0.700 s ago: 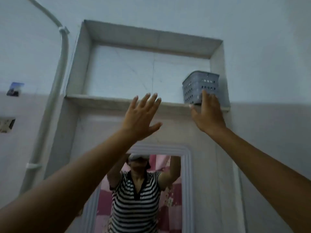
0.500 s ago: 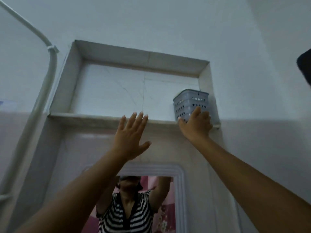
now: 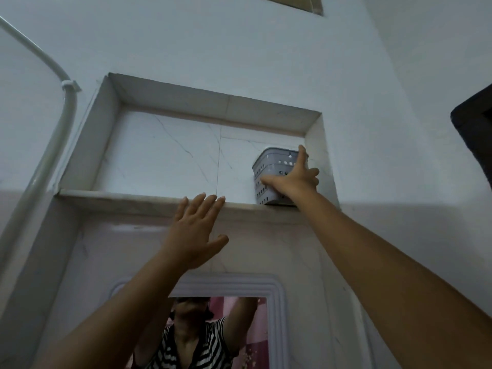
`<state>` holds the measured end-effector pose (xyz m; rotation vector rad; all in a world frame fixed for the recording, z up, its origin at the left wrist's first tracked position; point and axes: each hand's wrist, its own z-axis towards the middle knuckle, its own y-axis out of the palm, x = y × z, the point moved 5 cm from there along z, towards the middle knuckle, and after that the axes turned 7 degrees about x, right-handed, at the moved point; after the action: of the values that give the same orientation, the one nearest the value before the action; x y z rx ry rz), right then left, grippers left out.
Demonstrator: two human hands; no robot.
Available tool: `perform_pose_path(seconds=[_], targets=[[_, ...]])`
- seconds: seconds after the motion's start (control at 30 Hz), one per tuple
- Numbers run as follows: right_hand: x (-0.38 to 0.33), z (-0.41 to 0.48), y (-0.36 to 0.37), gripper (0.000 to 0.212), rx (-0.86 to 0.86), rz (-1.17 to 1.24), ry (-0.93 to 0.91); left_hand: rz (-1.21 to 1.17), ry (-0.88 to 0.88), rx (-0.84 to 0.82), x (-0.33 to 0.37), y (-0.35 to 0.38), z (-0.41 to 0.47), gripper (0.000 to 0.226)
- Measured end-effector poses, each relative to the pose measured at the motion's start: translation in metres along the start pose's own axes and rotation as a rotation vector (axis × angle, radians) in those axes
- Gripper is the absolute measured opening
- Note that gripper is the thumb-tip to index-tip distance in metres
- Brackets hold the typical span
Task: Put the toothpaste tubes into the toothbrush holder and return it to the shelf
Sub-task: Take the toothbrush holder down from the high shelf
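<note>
The grey perforated toothbrush holder (image 3: 271, 166) stands at the right end of the tiled wall-niche shelf (image 3: 127, 201), close to the niche's right wall, with a dark gap under its base. My right hand (image 3: 295, 179) lies on its front: the thumb crosses the face to the left, one finger reaches up to the rim and the others curl round the right side. My left hand (image 3: 193, 235) is raised flat with fingers apart, its fingertips at the shelf's front edge, holding nothing. No toothpaste tubes show; the holder's inside is hidden from below.
A white-framed mirror (image 3: 277, 291) hangs under the shelf and reflects a person in a striped shirt. A white pipe (image 3: 52, 147) runs up the wall on the left. A dark object (image 3: 476, 129) juts in at the right edge.
My right hand has risen from the holder's lower front and spread over its face up to the rim. My left hand stays open near the shelf edge. The view has tilted upward.
</note>
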<state>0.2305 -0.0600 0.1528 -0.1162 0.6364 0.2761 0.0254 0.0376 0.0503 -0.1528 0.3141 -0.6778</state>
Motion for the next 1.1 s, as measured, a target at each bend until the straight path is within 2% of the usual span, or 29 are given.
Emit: perform_pose_path(seconds=[0.13, 0.17, 0.23, 0.3, 0.4, 0.47, 0.57, 0.63, 0.7, 0.83, 0.93, 1.0, 1.1], targets=[[-0.012, -0.022, -0.038, 0.120, 0.003, 0.247, -0.108, -0.132, -0.099, -0.078, 0.003, -0.014, 0.006, 0.094], [-0.013, -0.031, -0.049, 0.120, 0.005, 0.285, -0.144, -0.258, -0.145, -0.104, 0.008, -0.021, 0.005, 0.088], [-0.012, -0.055, -0.066, 0.122, -0.017, 0.362, -0.217, -0.656, -0.255, -0.148, 0.020, -0.033, 0.001, 0.071], [-0.005, -0.086, -0.078, 0.126, -0.099, 0.469, -0.254, -1.062, -0.382, -0.173, 0.036, -0.045, -0.005, 0.070], [0.020, -0.152, -0.076, 0.136, -0.277, 0.580, -0.211, -1.343, -0.507, -0.145, 0.062, -0.060, -0.036, 0.062], [0.055, -0.209, -0.059, 0.135, -0.359, 0.614, -0.202, -1.487, -0.620, -0.151, 0.078, -0.053, -0.081, 0.062], [0.116, -0.303, -0.032, 0.121, -0.380, 0.655, -0.182, -1.526, -0.851, -0.095, 0.100, -0.030, -0.179, 0.052], [0.161, -0.365, -0.021, 0.096, -0.367, 0.696, -0.080, -1.469, -0.959, -0.041, 0.111, -0.011, -0.255, 0.045], [0.198, -0.423, -0.014, 0.082, -0.383, 0.712, 0.036, -1.396, -1.051, -0.117, 0.120, 0.006, -0.331, 0.047], [0.251, -0.529, -0.002, 0.080, -0.509, 0.634, 0.183, -1.346, -1.194, -0.233, 0.120, 0.016, -0.453, 0.057], [0.268, -0.602, 0.004, 0.085, -0.667, 0.583, 0.253, -1.291, -1.268, -0.336, 0.106, 0.004, -0.524, 0.064], [0.270, -0.633, 0.013, 0.087, -0.778, 0.555, 0.240, -1.254, -1.324, -0.409, 0.095, -0.003, -0.564, 0.077], [0.269, -0.654, 0.031, 0.091, -0.879, 0.494, 0.172, -1.262, -1.425, -0.460, 0.085, -0.014, -0.600, 0.079]])
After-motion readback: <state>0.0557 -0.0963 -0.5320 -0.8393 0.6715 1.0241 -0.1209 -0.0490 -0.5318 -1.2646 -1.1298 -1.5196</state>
